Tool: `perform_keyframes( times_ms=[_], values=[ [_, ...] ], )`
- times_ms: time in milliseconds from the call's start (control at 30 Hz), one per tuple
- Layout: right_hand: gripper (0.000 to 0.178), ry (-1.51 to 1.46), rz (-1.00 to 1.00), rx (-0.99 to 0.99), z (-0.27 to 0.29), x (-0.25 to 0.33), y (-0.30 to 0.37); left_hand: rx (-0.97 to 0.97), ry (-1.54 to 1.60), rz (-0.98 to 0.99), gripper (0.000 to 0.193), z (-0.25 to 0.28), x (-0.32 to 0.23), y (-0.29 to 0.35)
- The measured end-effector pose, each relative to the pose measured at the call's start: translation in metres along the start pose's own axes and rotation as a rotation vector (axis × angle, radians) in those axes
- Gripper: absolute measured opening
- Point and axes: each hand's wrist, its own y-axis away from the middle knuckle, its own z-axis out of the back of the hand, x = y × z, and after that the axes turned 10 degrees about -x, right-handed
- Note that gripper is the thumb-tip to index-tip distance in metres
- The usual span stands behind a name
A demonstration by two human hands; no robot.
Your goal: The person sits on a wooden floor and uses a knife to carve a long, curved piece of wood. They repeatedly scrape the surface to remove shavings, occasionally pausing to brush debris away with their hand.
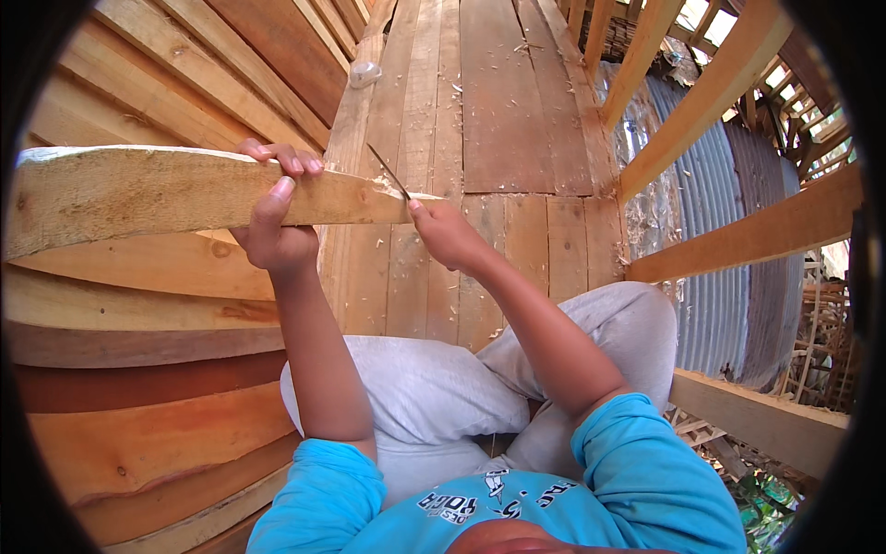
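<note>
A long wooden plank (138, 198) runs from the left edge to in front of me, held up above the floor. My left hand (284, 235) is closed round it, with the thumb on the near face and fingertips over the top edge. At the plank's right end, my right hand (447, 235) grips a knife; its handle is hidden in the fist. The thin, dark knife blade (389, 172) points up and to the left, crossing the plank's upper edge. Pale curled shavings (383, 185) cling to the wood beside the blade.
Wooden floorboards (508, 102) stretch ahead, scattered with shavings. Overlapping planks form a wall (157, 365) on my left. A clear plastic container (365, 74) lies near that wall. To the right stands a railing of wooden beams (738, 235), with corrugated metal sheets (706, 185) beyond it.
</note>
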Motion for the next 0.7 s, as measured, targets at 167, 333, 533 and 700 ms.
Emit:
perform_keyframes(
  times_ms=[167,333,533,700],
  values=[
    [0.050,0.066,-0.206,-0.165,0.008,-0.057,-0.035,0.053,0.047,0.042,0.040,-0.008,0.001,-0.001],
    [0.052,0.047,-0.080,0.022,0.007,0.000,-0.009,0.073,0.008,0.033,0.040,0.010,-0.002,0.001],
    [0.050,0.035,-0.175,-0.031,0.009,-0.030,-0.025,0.087,-0.046,-0.023,0.048,0.008,-0.003,-0.003],
    [0.051,0.001,-0.112,-0.063,0.008,-0.035,-0.018,0.017,-0.066,-0.064,0.053,0.003,0.003,0.005]
  ],
)
